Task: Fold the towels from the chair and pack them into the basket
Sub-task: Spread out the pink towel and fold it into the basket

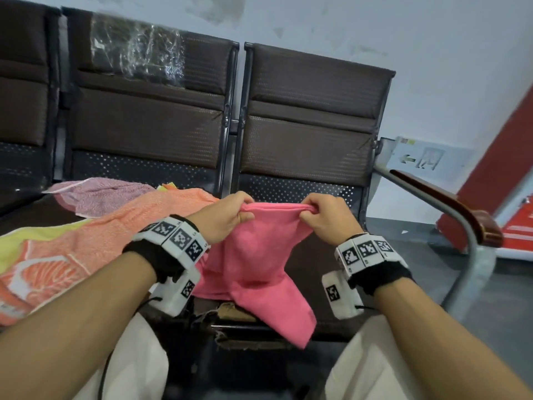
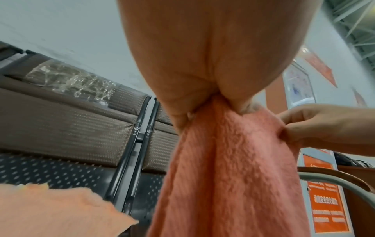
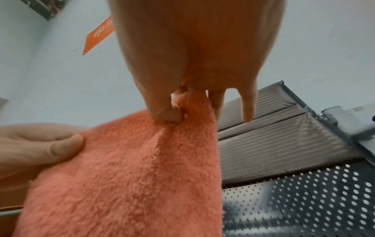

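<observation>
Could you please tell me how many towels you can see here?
3: a pink towel held up by both hands, an orange towel on the seat to its left, a purple towel behind that. More may be hidden.

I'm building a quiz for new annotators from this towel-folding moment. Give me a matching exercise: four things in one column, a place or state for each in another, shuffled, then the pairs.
Things:
1. pink towel
2. orange towel
3. purple towel
4. plastic wrap

Places or states:
A. on a chair's backrest
B. held up by both hands, the left hand and the right hand
C. farthest back on the seat, partly under another towel
D. spread on the seat, printed pattern

Pairs: 1-B, 2-D, 3-C, 4-A
</observation>
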The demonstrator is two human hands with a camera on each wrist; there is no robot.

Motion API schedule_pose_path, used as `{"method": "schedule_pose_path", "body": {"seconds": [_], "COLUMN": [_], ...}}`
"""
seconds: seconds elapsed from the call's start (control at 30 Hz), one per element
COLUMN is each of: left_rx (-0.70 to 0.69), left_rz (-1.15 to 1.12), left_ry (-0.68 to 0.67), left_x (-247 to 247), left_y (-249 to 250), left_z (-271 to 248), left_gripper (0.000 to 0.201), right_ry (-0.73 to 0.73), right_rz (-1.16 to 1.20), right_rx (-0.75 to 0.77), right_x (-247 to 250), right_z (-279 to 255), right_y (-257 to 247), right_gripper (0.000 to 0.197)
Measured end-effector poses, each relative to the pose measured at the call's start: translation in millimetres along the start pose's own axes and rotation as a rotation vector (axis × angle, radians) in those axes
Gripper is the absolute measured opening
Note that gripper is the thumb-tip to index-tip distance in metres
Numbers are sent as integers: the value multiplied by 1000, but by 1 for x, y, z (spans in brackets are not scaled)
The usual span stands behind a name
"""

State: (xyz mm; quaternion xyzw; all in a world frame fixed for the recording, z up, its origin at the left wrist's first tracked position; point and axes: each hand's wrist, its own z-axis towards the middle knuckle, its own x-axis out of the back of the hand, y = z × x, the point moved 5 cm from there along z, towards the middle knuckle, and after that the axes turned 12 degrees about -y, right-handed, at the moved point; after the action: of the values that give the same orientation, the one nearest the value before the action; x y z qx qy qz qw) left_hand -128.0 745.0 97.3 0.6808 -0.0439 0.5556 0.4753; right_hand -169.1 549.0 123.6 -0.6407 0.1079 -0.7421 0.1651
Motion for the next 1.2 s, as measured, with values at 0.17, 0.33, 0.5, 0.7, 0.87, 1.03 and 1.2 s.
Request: {"method": "schedule_pose_path", "body": {"seconds": [0.17, 0.33, 0.5, 0.7, 0.87, 1.03, 1.2], "left_rx": [80, 19, -47, 63, 110, 58, -54], "left_rz": [28, -75, -128, -36, -10, -83, -195], "left_ry": [169, 415, 617, 548, 546, 685, 705], "left_x": [10, 62, 117, 122, 124, 141, 124], "left_y": [2, 38, 66, 48, 40, 57, 69], "left_z": [-13, -20, -21, -6, 24, 40, 18], "left_gripper": [23, 18, 18, 8, 14, 14, 8], "right_ry": [181, 353, 500, 445, 441, 546, 594], "right_rz": [-98, 160, 337, 306, 285, 410, 547], "right_rx": [4, 95, 194, 125, 29, 17, 115], "right_x": [29, 79, 122, 111, 104, 114, 101], "right_z": [-8, -7, -4, 21, 48, 57, 25], "right_y": [-16, -32, -45, -29, -12, -4, -9], "right_gripper": [14, 11, 15, 23, 20, 24, 31]}}
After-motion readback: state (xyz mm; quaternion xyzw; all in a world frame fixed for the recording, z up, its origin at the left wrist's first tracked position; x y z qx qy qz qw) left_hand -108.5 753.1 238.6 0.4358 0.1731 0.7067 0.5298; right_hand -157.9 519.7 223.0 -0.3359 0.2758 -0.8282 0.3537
